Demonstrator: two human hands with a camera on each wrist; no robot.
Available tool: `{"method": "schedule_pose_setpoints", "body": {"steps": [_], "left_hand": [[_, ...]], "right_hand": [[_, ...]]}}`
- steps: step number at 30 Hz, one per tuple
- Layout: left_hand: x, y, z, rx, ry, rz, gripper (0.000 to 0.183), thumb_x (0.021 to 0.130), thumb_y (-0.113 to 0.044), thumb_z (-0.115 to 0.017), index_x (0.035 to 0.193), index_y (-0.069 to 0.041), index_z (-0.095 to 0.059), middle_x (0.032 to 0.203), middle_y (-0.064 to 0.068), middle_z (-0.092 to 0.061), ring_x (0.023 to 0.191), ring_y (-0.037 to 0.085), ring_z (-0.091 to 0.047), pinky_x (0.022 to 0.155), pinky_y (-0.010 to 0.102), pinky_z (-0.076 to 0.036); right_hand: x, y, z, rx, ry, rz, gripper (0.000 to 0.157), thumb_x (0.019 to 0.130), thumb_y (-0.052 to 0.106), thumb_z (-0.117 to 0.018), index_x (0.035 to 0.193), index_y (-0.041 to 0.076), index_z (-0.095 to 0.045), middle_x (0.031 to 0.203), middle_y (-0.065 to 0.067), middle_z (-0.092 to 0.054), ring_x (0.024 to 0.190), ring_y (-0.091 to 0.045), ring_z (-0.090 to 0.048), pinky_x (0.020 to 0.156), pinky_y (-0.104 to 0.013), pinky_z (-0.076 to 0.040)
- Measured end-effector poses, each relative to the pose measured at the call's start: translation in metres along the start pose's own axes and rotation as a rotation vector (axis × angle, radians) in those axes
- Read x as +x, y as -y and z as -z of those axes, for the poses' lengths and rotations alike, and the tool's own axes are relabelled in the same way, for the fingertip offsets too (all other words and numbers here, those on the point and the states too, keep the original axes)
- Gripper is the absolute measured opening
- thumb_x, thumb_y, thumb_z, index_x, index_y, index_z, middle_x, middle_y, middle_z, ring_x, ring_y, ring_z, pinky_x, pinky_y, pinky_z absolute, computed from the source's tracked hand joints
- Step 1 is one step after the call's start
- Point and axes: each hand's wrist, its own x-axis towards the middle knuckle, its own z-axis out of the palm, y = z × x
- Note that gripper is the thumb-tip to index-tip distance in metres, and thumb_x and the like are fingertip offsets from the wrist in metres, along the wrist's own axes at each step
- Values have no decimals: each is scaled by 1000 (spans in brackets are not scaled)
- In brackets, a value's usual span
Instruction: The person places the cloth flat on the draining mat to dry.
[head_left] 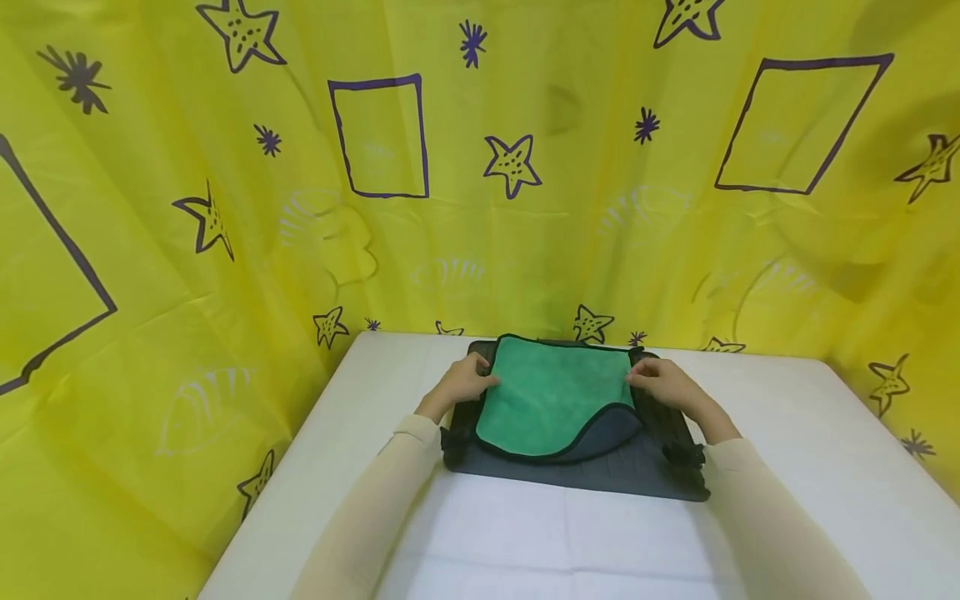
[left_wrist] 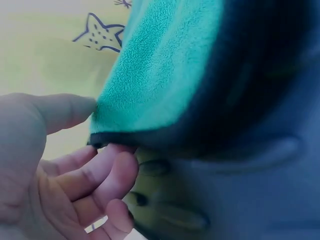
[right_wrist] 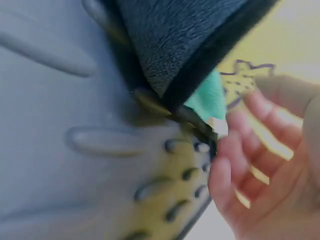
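A green microfiber cloth (head_left: 555, 392) with black edging and a dark grey underside lies over a dark plastic board (head_left: 577, 477). Its near right part folds up, baring the grey side (right_wrist: 175, 40). At the cloth's left edge, my left hand (head_left: 462, 385) pinches the border, thumb on the green face and fingers beneath (left_wrist: 107, 175). My right hand (head_left: 663, 383) holds the opposite edge with curled fingertips, beside a small white tag (right_wrist: 218, 126). Long raised ridges and small oval bumps mark the board in the right wrist view.
The board rests on a white-covered table (head_left: 480, 533), with black fittings (head_left: 682, 454) along its sides. Behind and at both sides hangs a yellow curtain (head_left: 465, 233) printed with stars and rectangles.
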Motion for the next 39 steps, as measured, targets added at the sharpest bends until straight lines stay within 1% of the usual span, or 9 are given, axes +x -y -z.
{"method": "schedule_pose_setpoints", "body": {"steps": [5,8,11,14,17,23,28,33,39], "left_hand": [[-15,7,6,12,80,-39,53,98,-28,-68,141,-3,-50,81,10,-69,68,18,-66,71,32,-51],[-27,9,9,22,131,-80,47,100,-20,-63,143,-6,-51,71,6,-65,66,17,-64,66,30,-47],[-36,10,12,33,182,-144,37,100,-6,-53,136,-9,-60,74,5,-63,68,17,-62,64,29,-47],[-43,12,12,61,222,-198,43,92,9,-48,122,-12,-70,84,6,-64,74,17,-60,66,29,-47],[-49,13,10,99,230,-228,44,86,15,-53,112,-13,-75,91,5,-67,80,17,-57,68,28,-48],[-58,8,13,113,202,-243,13,93,-5,-72,100,-14,-78,98,1,-76,87,12,-65,79,30,-56],[-60,3,18,94,207,-245,9,94,-11,-73,102,-13,-77,100,2,-77,89,13,-68,84,34,-58],[-62,2,17,112,271,-228,8,94,-13,-73,101,-16,-77,101,0,-76,91,13,-66,85,35,-57],[-63,3,16,115,301,-210,6,95,-13,-72,99,-16,-75,98,0,-75,86,13,-64,80,34,-55]], "right_hand": [[-26,-5,3,83,66,54,33,106,30,-55,113,0,-67,88,-7,-57,77,-16,-51,68,-32,-45],[-40,-8,5,96,153,67,36,106,31,-56,124,2,-66,80,-4,-51,71,-15,-49,64,-31,-44],[-50,-8,5,96,237,83,41,103,29,-61,132,1,-62,79,-4,-52,70,-15,-51,63,-30,-45],[-57,-9,2,91,274,134,31,100,22,-65,122,1,-65,82,-3,-58,72,-13,-54,63,-28,-47],[-62,-9,1,111,274,170,16,100,16,-64,108,2,-67,82,-3,-63,69,-11,-56,62,-27,-49],[-74,-7,14,161,273,178,17,100,4,-55,111,-4,-64,92,-14,-70,75,-15,-63,69,-29,-56],[-79,-9,24,167,269,163,24,98,-3,-46,114,-7,-64,97,-19,-72,75,-17,-63,71,-29,-55],[-79,-13,21,157,371,96,25,103,4,-46,114,-5,-67,96,-14,-72,72,-15,-61,67,-29,-54],[-77,-13,16,137,417,107,23,105,16,-54,107,0,-71,90,-11,-70,72,-17,-63,65,-30,-54]]}}
